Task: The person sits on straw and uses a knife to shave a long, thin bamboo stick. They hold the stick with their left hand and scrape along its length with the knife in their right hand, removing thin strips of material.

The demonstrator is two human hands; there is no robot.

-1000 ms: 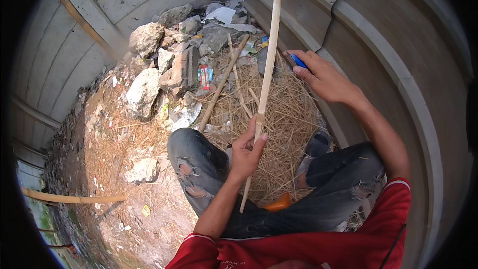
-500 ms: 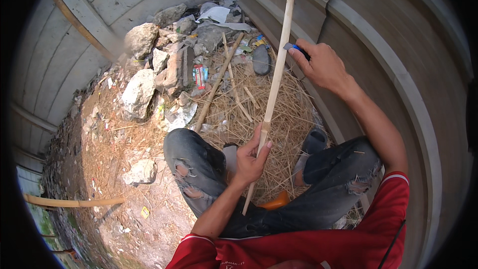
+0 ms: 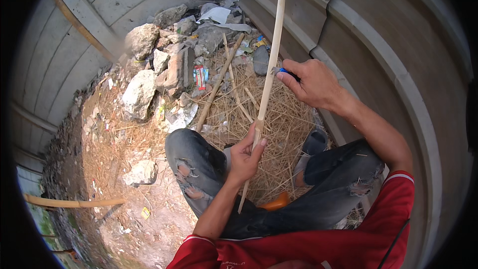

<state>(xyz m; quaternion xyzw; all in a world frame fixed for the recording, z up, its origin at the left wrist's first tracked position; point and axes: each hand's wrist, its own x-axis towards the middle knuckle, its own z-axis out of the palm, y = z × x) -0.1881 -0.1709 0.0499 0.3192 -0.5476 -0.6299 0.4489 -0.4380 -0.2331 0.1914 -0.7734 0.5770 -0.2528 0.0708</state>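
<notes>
A long pale bamboo strip [image 3: 269, 82] slants up between my legs and runs out past the top edge. My left hand [image 3: 244, 159] is closed around its lower part, just below a node, thumb along the right side. My right hand [image 3: 314, 83] grips a blue utility knife [image 3: 285, 71], most of which is hidden in the fingers. The short blade meets the right edge of the bamboo strip, well above the left hand. An orange object [image 3: 275, 202], partly covered, lies on the ground between my legs.
Thin shavings [image 3: 284, 134] cover the ground between my feet. Loose bamboo sticks [image 3: 217, 85], a dark rounded stone [image 3: 260, 60], broken rocks [image 3: 138, 94] and litter lie ahead. A corrugated wall [image 3: 393, 69] rises close on the right. Another bamboo pole [image 3: 74, 202] juts in at the left.
My right hand has come down and slightly left, the knife blade now lower along the bamboo strip. The strip's upper end has swung left, and my left hand has shifted a little left.
</notes>
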